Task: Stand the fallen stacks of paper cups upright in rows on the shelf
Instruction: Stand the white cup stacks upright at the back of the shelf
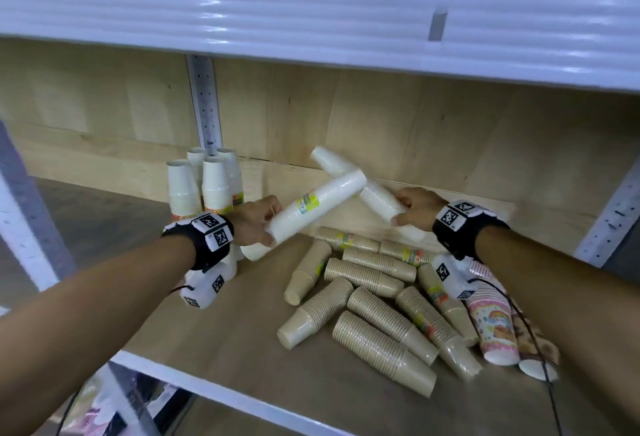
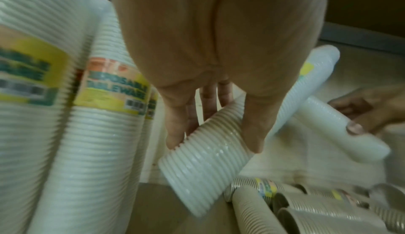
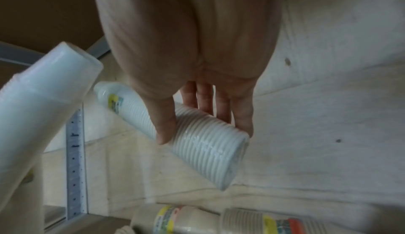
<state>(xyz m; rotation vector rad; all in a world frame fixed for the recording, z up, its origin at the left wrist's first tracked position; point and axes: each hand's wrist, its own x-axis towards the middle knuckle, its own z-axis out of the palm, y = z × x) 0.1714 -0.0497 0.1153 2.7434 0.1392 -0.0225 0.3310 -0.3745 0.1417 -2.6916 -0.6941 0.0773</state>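
My left hand (image 1: 258,222) grips the wide end of a white cup stack (image 1: 317,205), which slants up to the right above the shelf. In the left wrist view, thumb and fingers wrap that white stack (image 2: 203,165). My right hand (image 1: 412,207) grips the wide end of a second white cup stack (image 1: 360,186), which slants up to the left behind the first; the two cross. The right wrist view shows fingers curled round this second stack (image 3: 203,144). Several white stacks (image 1: 204,186) stand upright at the back left. Several beige stacks (image 1: 374,314) lie fallen on the shelf board (image 1: 242,324).
A pink patterned cup stack (image 1: 491,324) lies at the right, under my right forearm. An upper white shelf (image 1: 311,20) overhangs. A perforated metal upright (image 1: 207,103) runs up the wooden back wall. The shelf's front edge (image 1: 207,387) is white.
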